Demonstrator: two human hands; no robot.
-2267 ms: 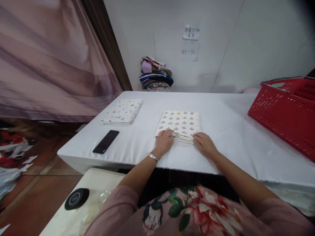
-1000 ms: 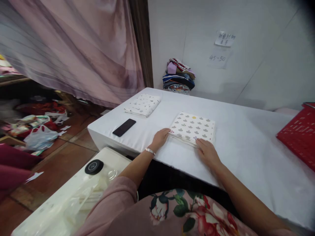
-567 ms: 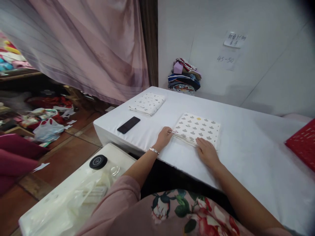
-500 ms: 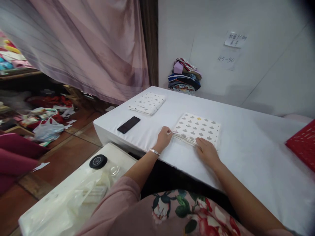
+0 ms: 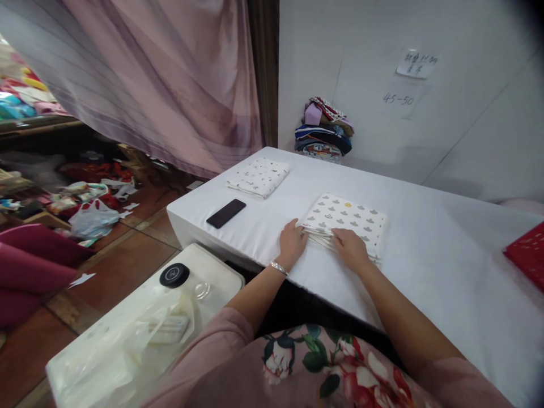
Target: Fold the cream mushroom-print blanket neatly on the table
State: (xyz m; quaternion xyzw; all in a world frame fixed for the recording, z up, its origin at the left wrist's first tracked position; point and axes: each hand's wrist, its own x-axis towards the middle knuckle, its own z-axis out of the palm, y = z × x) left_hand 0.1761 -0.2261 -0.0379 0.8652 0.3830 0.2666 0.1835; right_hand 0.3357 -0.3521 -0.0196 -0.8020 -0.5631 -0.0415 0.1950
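Note:
A folded white cloth with grey cloud shapes (image 5: 351, 218) lies on the white-covered table (image 5: 425, 255). My left hand (image 5: 292, 243) is closed at its near left corner, fingertips pinching the edge. My right hand (image 5: 351, 249) grips the near edge a little further right, its thumb hidden among the layers. Between the two hands the folded layers show slightly parted. A second folded cloth with small dark prints (image 5: 259, 177) lies further back on the left, with a black phone (image 5: 226, 213) in front of it.
At the lower left a white stand (image 5: 216, 269) bears a round black object (image 5: 174, 275) and a plastic bag (image 5: 165, 334). A red basket-like object (image 5: 527, 255) sits at the right. Stacked fabrics (image 5: 323, 130) stand behind the table by the wall.
My right hand has moved left along the near edge, closer to my left hand, and now grips it rather than resting on top. The view has shifted slightly.

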